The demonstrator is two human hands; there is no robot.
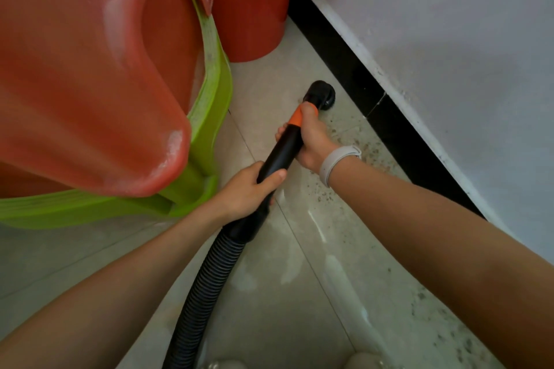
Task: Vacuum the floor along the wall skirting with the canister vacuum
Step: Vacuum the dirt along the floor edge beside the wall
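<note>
Down at floor level, both bare hands hold the black vacuum wand, which slants up and to the right toward the wall. The right hand has its grip wrapped tight around the upper part of the wand, with the thumb up against the orange collar; a pale wristband circles that wrist. The left hand has its grip curled shut around the lower end of the wand, just above where the ribbed black hose joins and runs down toward the bottom edge of the view.

At the far end of the wand, the round black nozzle sits on the pale tiled floor, just beside the black skirting that runs diagonally along the foot of the white wall. Dark specks of dirt lie scattered on the tiles along the skirting, to the right of the hands and on toward the lower right corner.

To the left, a large red plastic container rests against a green plastic frame, close to the left hand. A red bucket stands behind them, near the skirting.
</note>
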